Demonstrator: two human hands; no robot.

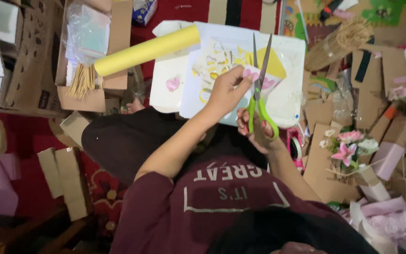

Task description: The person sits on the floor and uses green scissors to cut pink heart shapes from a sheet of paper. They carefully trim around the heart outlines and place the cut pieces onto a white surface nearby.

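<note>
A red carpet [29,136] lies crowded with cardboard scraps [66,181], with a yellow paper roll [146,49] at eleven o'clock. At centre, the left hand [226,91] pinches a small pink paper heart [251,75]. Just beside it at three o'clock, the right hand [254,129] grips green-handled scissors [259,94], blades spread apart.

Left of the yellow paper roll [147,49] lies a flat brown cardboard box [90,89], and on it a clear plastic bag [86,33] of pale sticks. Above the roll, at the top edge, sits a small blue-and-white carton [143,10]. Further left stands a large brown cardboard box [30,56] with dark print.
</note>
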